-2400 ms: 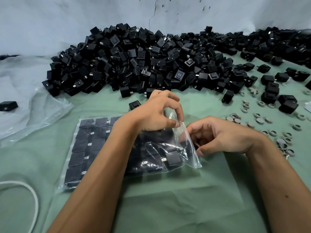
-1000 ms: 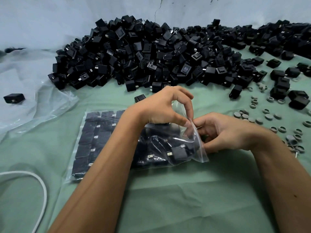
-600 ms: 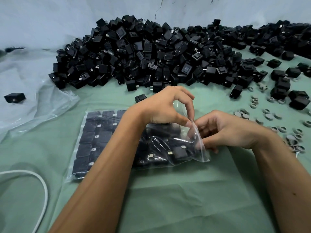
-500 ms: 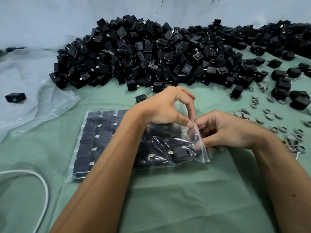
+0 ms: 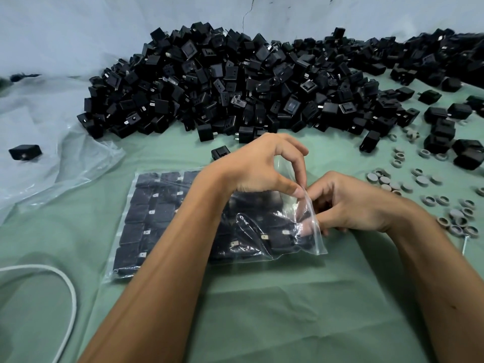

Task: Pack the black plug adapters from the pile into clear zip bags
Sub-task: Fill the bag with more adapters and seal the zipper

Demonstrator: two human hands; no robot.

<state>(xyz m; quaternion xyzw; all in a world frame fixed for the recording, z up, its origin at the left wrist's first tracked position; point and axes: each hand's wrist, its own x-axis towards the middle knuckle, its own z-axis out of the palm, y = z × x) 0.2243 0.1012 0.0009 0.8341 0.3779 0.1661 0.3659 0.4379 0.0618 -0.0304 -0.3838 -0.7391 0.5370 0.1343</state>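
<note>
Centrally on the green-covered worktop lies a clear zip bag packed with rows of flat black plug adapters. Left hand pinches its raised open edge; right hand curls against that mouth, fingertips inside. Behind, the black adapter pile spreads.

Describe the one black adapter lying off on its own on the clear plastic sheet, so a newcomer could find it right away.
Start at the big pile of black adapters against the wall, then look left past its edge to the crumpled clear plastic sheet. One lone adapter lies there. Unlike the heaped ones, nothing touches it.
</note>
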